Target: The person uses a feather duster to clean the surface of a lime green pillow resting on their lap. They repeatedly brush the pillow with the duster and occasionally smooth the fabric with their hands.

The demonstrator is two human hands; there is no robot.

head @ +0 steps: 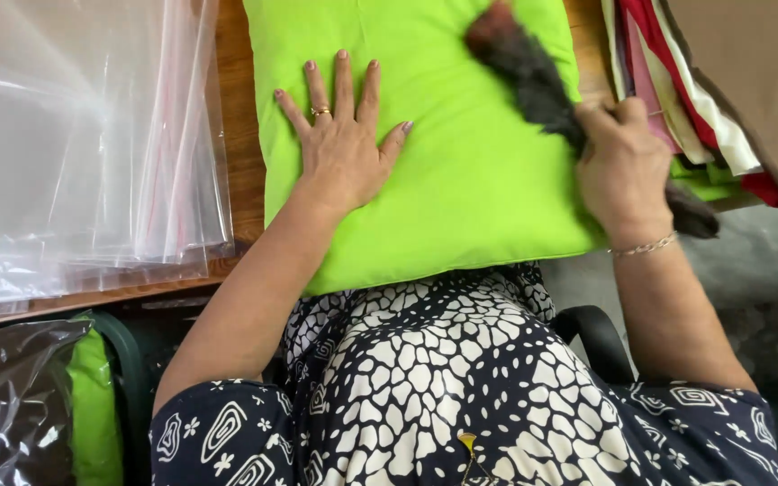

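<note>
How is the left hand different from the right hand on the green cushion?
The left hand lies flat with fingers spread on the green cushion; the right hand is closed in a fist around a dark feather brush. The left hand wears a ring; the right wrist has a thin bracelet. The left hand holds nothing. Both are at the cushion.

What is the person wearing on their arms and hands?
Both arms are bare below short sleeves of dark navy fabric with white patterns. The left hand has a gold ring and pale pink nail polish. The right hand has a thin chain bracelet at the wrist.
</note>
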